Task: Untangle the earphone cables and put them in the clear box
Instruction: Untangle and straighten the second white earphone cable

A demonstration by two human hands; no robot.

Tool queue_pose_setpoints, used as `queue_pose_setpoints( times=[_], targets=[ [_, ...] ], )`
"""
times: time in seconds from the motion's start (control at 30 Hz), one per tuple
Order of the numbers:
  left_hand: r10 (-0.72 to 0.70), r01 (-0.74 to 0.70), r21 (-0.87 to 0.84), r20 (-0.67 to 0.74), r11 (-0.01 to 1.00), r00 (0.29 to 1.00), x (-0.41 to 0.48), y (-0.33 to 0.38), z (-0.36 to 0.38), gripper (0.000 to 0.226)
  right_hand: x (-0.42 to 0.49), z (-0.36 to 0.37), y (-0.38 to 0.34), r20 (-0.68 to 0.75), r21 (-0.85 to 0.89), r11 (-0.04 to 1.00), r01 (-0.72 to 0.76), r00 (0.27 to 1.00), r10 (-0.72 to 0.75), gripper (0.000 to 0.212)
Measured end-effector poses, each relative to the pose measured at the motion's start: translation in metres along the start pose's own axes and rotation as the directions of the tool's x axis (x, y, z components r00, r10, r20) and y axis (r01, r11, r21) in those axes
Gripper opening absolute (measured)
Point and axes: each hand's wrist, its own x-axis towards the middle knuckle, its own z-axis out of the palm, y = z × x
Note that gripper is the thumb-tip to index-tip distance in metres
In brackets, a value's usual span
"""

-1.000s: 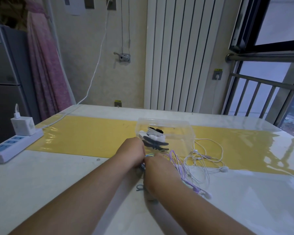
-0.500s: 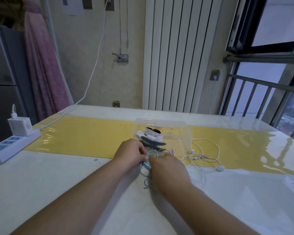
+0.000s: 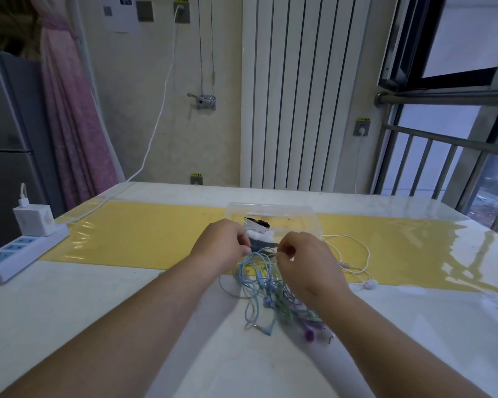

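A tangle of blue, green and purple earphone cables hangs and lies on the white table between my hands. My left hand pinches the blue cable at the top of the tangle. My right hand pinches the same bundle a little to the right, fingers curled. The plugs and purple earbuds trail on the table near my right wrist. The clear box stands just behind my hands on the yellow mat and holds black and white items. White earphones lie loose to the right of the box.
A white power strip with a charger sits at the table's left edge. A yellow mat runs across the table. A radiator and a barred window stand behind the table.
My hands have lifted and drawn apart, pulling the coloured tangle up and spreading it. The blue cable loops now show between them.
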Motion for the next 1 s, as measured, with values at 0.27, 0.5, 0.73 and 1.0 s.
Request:
queue_pose_setpoints(
  times=[0.27,0.5,0.73,1.0],
  targets=[
    [0.175,-0.169,-0.192,0.015,0.967,0.984,0.002,0.053,0.032,0.013,0.018,-0.021,0.06,0.003,-0.04,0.969,-0.244,0.97,0.245,0.022],
    [0.309,-0.306,-0.042,0.102,0.951,0.946,0.017,0.116,0.063,0.034,0.024,-0.044,0.123,0.183,-0.013,0.908,-0.42,0.891,0.415,0.038],
    [0.196,-0.286,0.261,0.324,0.922,0.926,0.045,0.147,0.097,0.035,0.019,-0.031,0.145,0.233,-0.147,0.934,-0.326,0.906,0.353,0.047],
    [0.194,-0.304,0.339,0.323,0.89,0.926,0.042,0.138,0.116,0.024,0.025,-0.041,0.152,0.283,0.012,0.903,-0.43,0.867,0.41,0.012]
  ],
)
